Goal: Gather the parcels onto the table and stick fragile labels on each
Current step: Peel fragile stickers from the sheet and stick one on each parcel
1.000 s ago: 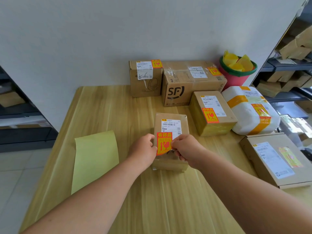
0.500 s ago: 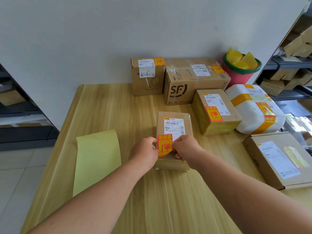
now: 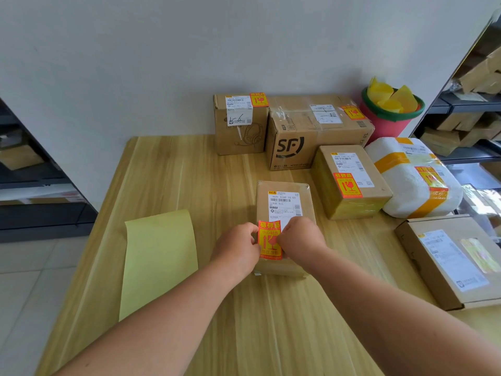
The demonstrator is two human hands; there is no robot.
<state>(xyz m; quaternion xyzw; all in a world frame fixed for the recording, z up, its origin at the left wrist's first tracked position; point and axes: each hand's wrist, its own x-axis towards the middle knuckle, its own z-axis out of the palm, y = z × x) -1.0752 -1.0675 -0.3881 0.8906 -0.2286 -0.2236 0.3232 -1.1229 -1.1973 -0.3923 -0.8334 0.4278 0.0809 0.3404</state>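
Observation:
A small brown parcel (image 3: 284,191) with a white shipping label lies mid-table. A red-and-yellow fragile label (image 3: 269,240) sits over its near half. My left hand (image 3: 235,248) pinches the label's left edge and my right hand (image 3: 301,240) pinches its right edge, both resting on the parcel. Whether the label is fully stuck down is hidden by my fingers. Behind it stand labelled parcels: a small carton (image 3: 240,126), an SF box (image 3: 311,131), a tape-wrapped box (image 3: 349,183) and a white padded bag (image 3: 414,177).
A flat brown box (image 3: 450,261) without a fragile label lies at the right edge of the wooden table (image 3: 189,172). A yellow-green backing sheet (image 3: 160,256) lies left of my hands. A red bin (image 3: 390,115) with yellow scraps stands behind. Shelves flank both sides.
Both hands stay on the label's two edges. The label now sits slightly lower and flatter on the parcel. The view has shifted a little.

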